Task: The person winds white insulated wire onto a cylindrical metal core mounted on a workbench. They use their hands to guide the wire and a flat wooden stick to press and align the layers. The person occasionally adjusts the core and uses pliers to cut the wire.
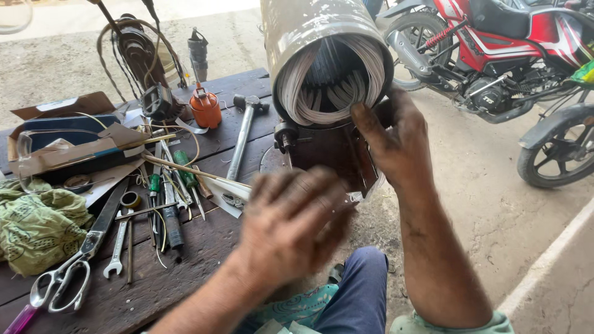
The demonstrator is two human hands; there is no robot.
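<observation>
A grey cylindrical motor housing (303,28) stands on a dark metal base (334,154) at the bench's right edge, its open end showing white wire windings (309,93). My right hand (396,139) rests against the housing's lower right rim and the base, fingertips touching the windings. My left hand (291,216) hovers blurred in front of the base with fingers spread, holding nothing I can see.
On the dark wooden bench (204,247) lie a hammer (244,133), an orange oil can (205,108), scissors (65,278), a spanner (116,250), screwdrivers (185,173), a green cloth (37,226) and cardboard boxes (68,145). A red motorcycle (495,49) stands at the right.
</observation>
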